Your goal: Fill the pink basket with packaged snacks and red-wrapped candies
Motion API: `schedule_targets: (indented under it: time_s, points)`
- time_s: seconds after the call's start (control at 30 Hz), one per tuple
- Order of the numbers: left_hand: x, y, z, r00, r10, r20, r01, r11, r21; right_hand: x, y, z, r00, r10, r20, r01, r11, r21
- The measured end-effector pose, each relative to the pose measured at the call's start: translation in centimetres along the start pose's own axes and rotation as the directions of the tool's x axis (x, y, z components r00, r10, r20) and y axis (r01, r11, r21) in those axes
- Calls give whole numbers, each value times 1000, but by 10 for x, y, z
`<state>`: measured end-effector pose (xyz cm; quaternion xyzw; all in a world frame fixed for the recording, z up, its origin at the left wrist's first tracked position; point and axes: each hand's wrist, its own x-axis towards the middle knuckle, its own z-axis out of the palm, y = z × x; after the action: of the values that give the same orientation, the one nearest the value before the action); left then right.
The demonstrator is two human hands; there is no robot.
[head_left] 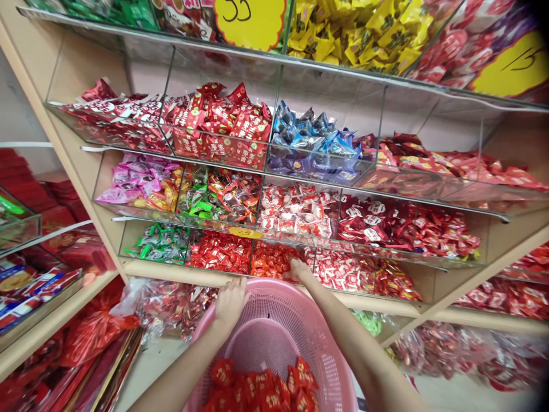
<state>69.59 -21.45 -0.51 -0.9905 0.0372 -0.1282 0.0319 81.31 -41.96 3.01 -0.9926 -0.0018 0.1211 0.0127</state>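
Observation:
A pink perforated plastic basket (295, 320) is low in the middle, with several red wrapped candies (261, 389) lying in its bottom. My left hand (230, 303) grips the basket's far left rim, fingers curled over the edge. My right hand (297, 268) reaches over the rim into a clear bin of orange-red candies (270, 258) on the lowest row of the shelf; its fingertips are buried among the wrappers.
A wooden shelf (171, 269) carries tiers of clear acrylic bins with red, pink, green, blue and yellow candies. Yellow price tags (251, 20) hang at the top. Bagged candies (171, 306) lie under the shelf, and red packets fill side shelves at left.

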Motion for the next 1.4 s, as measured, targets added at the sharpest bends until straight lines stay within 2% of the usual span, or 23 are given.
schedule_targets:
  time_s: [0.23, 0.53, 0.97, 1.13, 1.4]
  points:
    - [0, 1, 2, 999, 20, -38, -19, 999, 33, 4, 4, 3, 998, -16, -60, 18, 999, 35]
    - [1, 1, 0, 999, 4, -39, -3, 1000, 29, -2, -9, 1, 999, 38, -20, -38, 999, -25]
    - [1, 0, 4, 999, 4, -50, -3, 1000, 20, -1, -7, 10, 997, 20, -80, -24, 999, -45]
    - [2, 1, 3, 999, 11, -37, -10, 1000, 18, -5, 3, 5, 985, -10, -170, 15, 999, 29]
    - [1, 1, 2, 1000, 15, -13, -15, 1000, 4, -3, 14, -10, 938, -31, -344, 114, 968, 223]
